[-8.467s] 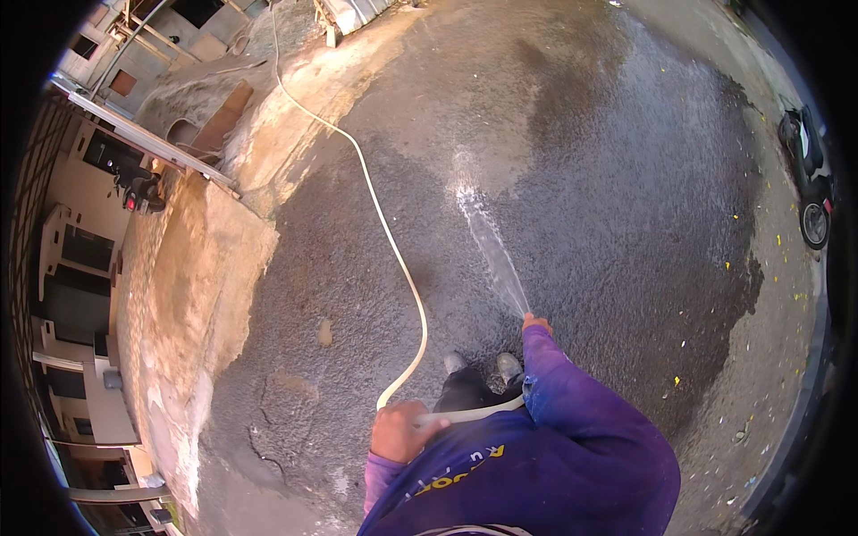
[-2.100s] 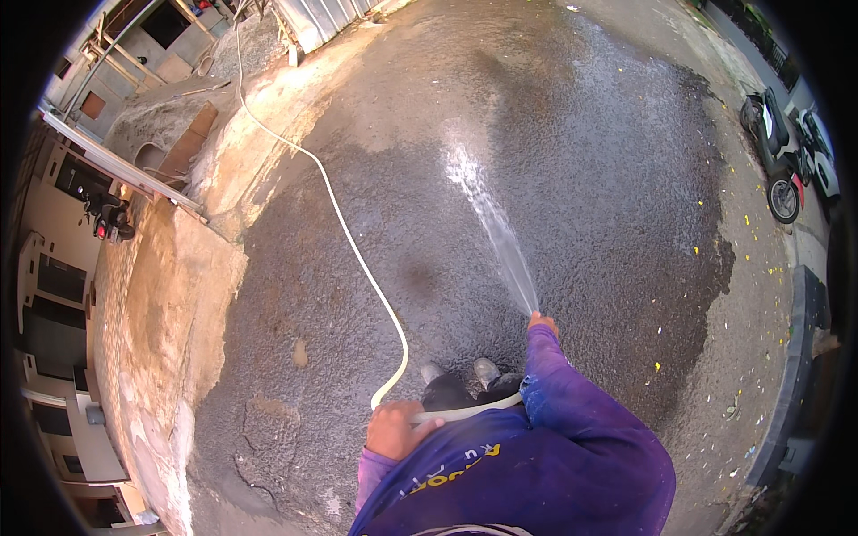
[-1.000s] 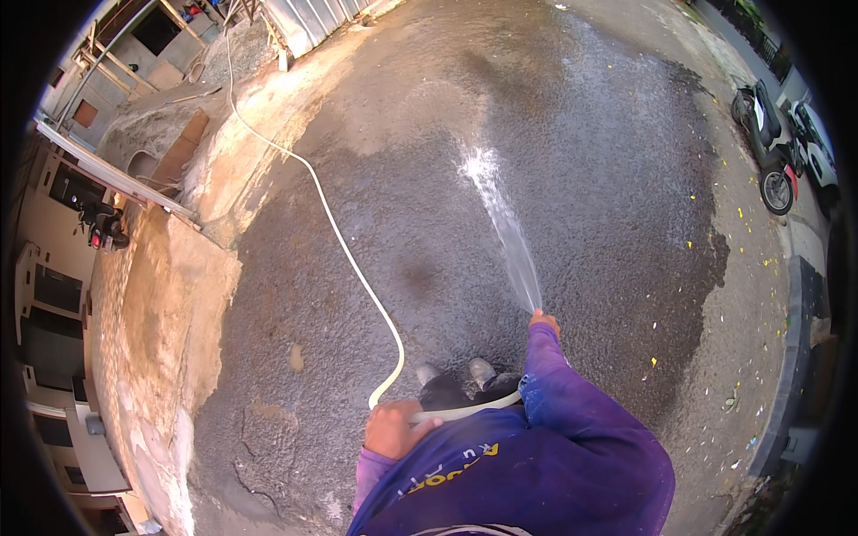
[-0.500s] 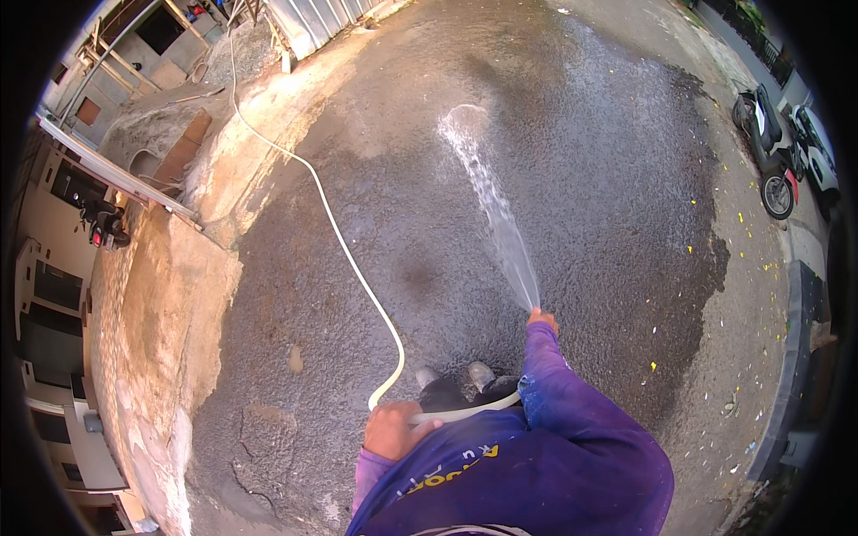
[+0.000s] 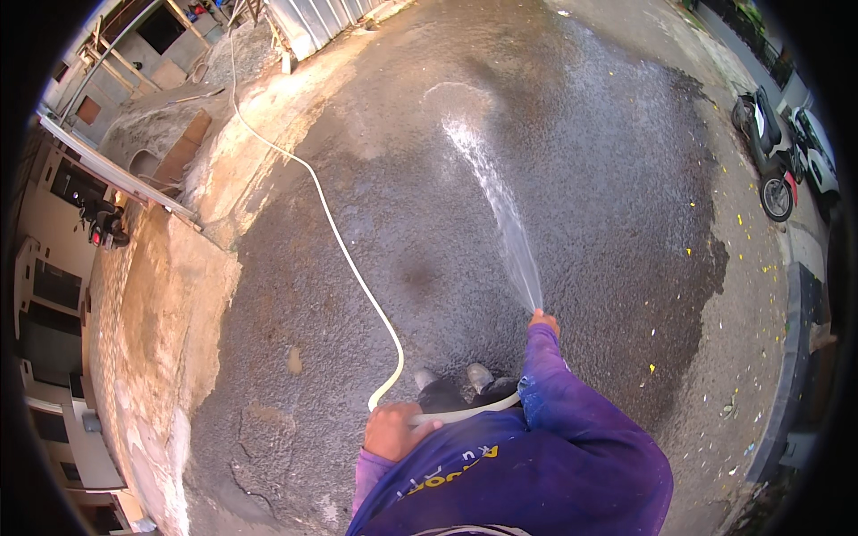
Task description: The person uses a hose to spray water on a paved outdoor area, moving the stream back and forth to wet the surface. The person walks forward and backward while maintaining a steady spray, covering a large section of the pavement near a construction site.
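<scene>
A pale hose runs from the far left across the wet road to my left hand, which is wrapped round it at my waist. From there the hose passes in front of my body and disappears behind my right sleeve. My right hand is closed at the hose's end, stretched out ahead of me; the hose end itself is hidden by the fingers. A fanning stream of water leaves that hand and lands on the dark, wet asphalt further ahead.
My shoes stand on the wet asphalt. Parked motorcycles line the right edge, and another motorcycle stands at the left by the buildings. A corrugated metal sheet and a sand pile are at the far left.
The water stream has shifted slightly in shape, its landing spray a little lower in view. Both hands and the hose stay almost where they were.
</scene>
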Tool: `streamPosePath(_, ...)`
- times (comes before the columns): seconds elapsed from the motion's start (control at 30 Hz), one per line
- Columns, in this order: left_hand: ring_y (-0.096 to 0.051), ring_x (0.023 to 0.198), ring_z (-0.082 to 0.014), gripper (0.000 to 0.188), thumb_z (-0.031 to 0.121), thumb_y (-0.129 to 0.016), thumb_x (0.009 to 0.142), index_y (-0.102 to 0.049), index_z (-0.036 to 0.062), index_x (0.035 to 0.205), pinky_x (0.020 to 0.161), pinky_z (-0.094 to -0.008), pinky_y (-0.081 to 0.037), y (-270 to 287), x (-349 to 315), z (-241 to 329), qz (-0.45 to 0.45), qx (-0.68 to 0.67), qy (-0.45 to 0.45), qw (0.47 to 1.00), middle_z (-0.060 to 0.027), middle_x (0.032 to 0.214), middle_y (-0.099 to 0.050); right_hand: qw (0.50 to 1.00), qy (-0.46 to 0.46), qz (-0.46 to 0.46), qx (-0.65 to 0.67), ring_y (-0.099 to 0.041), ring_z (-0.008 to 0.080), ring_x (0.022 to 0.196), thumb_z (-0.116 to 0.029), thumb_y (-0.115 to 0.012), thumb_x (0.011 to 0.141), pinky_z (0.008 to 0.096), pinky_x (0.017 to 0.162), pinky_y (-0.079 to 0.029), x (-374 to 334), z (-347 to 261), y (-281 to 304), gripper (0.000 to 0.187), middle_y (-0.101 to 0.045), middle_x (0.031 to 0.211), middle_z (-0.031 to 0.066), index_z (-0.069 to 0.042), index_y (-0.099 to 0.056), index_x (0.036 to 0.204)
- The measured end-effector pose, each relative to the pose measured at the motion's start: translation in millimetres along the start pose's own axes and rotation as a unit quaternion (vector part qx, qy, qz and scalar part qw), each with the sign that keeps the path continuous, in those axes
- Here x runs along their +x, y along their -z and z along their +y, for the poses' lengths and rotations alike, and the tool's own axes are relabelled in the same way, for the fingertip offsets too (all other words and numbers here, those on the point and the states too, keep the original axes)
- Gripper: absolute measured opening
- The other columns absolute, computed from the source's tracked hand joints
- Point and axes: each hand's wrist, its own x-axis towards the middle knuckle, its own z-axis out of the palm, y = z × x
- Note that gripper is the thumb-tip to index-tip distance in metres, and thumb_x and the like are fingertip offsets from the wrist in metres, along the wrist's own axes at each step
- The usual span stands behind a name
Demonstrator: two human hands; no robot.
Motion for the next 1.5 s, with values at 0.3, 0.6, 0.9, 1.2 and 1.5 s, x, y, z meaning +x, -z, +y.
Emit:
streamPosePath(0.3,-0.073,0.084,-0.0385,0.042,0.045,-0.085,0.083,-0.077,0.0044,0.089,0.082,-0.0481,-0.056,2.5,-0.4,4.5,0.001,-0.004,0.013,1.000,-0.0178,0.086,-0.075,1.000,-0.027,0.008,-0.010,-0.070,0.0437,0.119,-0.051,-0.054,0.098,0.0524,0.104,-0.052,-5.2,2.0,5.6,0.059,-0.075,0.120,0.0259,-0.002,-0.079,0.118)
streamPosePath(0.6,-0.073,0.085,-0.0379,0.040,0.045,-0.085,0.084,-0.077,0.0057,0.089,0.084,-0.0483,-0.056,0.3,0.3,2.1,-0.012,0.001,0.007,1.000,-0.0166,0.087,-0.075,0.999,0.018,-0.011,-0.028,-0.070,0.0416,0.118,-0.051,-0.052,0.100,0.0510,0.105,-0.053,-7.1,-10.5,15.5,0.054,-0.076,0.120,0.0219,-0.010,-0.080,0.120)
streamPosePath(0.9,-0.073,0.082,-0.0390,0.042,0.045,-0.085,0.083,-0.077,0.0038,0.089,0.078,-0.0490,-0.057,0.7,1.2,2.1,0.001,-0.002,-0.013,1.000,-0.0186,0.083,-0.074,1.000,0.003,0.005,-0.003,-0.071,0.0409,0.115,-0.048,-0.052,0.099,0.0518,0.103,-0.053,6.9,1.8,0.9,0.053,-0.076,0.120,0.0225,-0.008,-0.080,0.120)
streamPosePath(1.2,-0.072,0.083,-0.0386,0.042,0.046,-0.084,0.083,-0.076,0.0051,0.087,0.081,-0.0491,-0.056,-4.1,0.7,-1.7,0.004,-0.006,-0.010,1.000,-0.0177,0.084,-0.074,0.999,0.031,0.040,0.010,-0.071,0.0425,0.114,-0.046,-0.054,0.099,0.0521,0.102,-0.053,3.5,-10.1,11.8,0.050,-0.077,0.118,0.0206,-0.008,-0.081,0.118)
streamPosePath(1.5,-0.072,0.082,-0.0385,0.042,0.046,-0.084,0.083,-0.075,0.0052,0.086,0.081,-0.0492,-0.056,-5.1,1.7,-0.4,0.018,-0.008,-0.016,1.000,-0.0177,0.083,-0.074,0.998,0.003,0.045,0.043,-0.072,0.0418,0.112,-0.045,-0.054,0.098,0.0520,0.100,-0.054,-3.2,-18.2,18.7,0.048,-0.078,0.115,0.0199,-0.010,-0.082,0.117)
